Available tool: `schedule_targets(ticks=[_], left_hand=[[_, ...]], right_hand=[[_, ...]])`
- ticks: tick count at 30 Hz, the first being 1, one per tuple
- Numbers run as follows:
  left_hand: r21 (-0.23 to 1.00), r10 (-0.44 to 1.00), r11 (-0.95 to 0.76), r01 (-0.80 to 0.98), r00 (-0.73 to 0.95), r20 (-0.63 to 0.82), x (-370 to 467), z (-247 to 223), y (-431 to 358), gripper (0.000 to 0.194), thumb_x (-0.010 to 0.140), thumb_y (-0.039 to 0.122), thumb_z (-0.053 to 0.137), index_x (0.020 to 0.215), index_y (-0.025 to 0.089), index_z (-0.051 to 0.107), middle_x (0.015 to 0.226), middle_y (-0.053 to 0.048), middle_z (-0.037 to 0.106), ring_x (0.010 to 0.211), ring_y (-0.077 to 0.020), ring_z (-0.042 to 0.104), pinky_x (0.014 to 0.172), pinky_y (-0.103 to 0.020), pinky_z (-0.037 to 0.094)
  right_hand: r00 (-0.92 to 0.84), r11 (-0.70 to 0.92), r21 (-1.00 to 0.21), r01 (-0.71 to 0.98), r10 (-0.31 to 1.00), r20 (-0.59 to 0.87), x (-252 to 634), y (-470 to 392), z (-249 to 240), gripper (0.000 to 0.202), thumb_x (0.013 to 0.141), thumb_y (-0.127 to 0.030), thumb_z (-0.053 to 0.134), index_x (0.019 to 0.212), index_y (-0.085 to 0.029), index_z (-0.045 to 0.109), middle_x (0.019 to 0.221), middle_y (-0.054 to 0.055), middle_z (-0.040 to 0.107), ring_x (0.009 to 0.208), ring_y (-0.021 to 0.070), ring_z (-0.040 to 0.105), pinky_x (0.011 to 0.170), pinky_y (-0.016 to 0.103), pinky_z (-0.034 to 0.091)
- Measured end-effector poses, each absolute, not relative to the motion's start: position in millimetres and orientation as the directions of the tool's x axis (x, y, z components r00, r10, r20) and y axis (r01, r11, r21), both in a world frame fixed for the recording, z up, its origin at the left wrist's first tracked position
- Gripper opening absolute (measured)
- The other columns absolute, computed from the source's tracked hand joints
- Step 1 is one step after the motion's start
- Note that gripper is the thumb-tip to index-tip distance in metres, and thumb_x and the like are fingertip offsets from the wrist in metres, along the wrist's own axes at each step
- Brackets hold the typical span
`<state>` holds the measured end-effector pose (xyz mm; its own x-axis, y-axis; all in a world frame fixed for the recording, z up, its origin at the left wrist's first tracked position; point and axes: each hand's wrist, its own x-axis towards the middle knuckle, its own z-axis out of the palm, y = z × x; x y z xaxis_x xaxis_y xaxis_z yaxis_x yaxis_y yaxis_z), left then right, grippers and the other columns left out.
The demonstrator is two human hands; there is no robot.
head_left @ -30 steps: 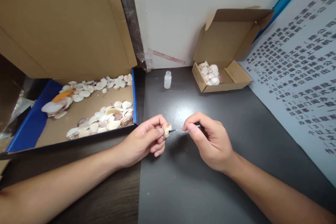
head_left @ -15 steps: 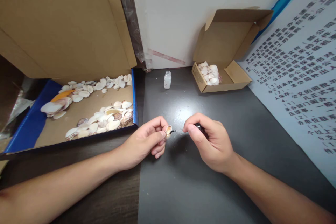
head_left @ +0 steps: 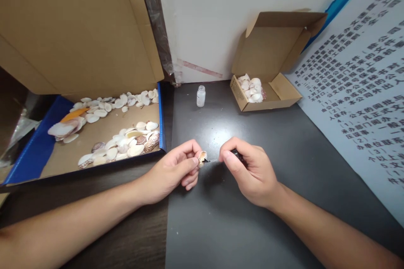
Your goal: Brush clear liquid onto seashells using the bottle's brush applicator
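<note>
Above the tabletop, our left hand pinches a small shell, while from its right our closed right hand holds a thin brush, dark tip pointing left at the shell.

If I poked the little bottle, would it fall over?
Maybe! The bottle is taller than it is wide, so a poke near the top could tip it. A low push might slide it, since the table looks smooth and shiny. It seems capless, so anything inside could spill.
</note>
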<state>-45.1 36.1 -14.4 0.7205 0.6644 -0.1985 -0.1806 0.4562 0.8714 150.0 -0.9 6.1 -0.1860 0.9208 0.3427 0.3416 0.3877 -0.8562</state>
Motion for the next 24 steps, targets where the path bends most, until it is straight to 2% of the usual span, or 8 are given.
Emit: schedule_targets(ticks=[11, 24], left_hand=[[0.866, 0.651, 0.469, -0.174, 0.730, -0.206, -44.5, -11.9, 36.6, 0.018, 0.092, 0.031, 0.057, 0.082, 0.019, 0.048, 0.060, 0.009, 0.040, 0.047, -0.0046, 0.034, 0.048, -0.019, 0.040], [0.850, 0.653, 0.488, -0.200, 0.729, -0.204, -43.4, -11.4, 36.0, 0.019, 0.091, 0.031, 0.060, 0.083, 0.019, 0.048, 0.061, 0.009, 0.042, 0.046, -0.0041, 0.035, 0.048, -0.019, 0.040]], right_hand=[[-0.181, 0.389, -0.854, 0.345, 0.921, 0.346, 149.2, 0.1, 7.0, 0.017, 0.094, -0.018, 0.048, 0.078, -0.020, 0.053, 0.054, -0.008, 0.040, 0.044, 0.0072, 0.035, 0.043, 0.021, 0.030], [-0.193, 0.392, -0.862, 0.321, 0.918, 0.346, 149.6, -1.2, 4.3, 0.017, 0.097, -0.020, 0.046, 0.082, -0.019, 0.054, 0.061, -0.006, 0.046, 0.051, 0.0086, 0.039, 0.050, 0.021, 0.035]])
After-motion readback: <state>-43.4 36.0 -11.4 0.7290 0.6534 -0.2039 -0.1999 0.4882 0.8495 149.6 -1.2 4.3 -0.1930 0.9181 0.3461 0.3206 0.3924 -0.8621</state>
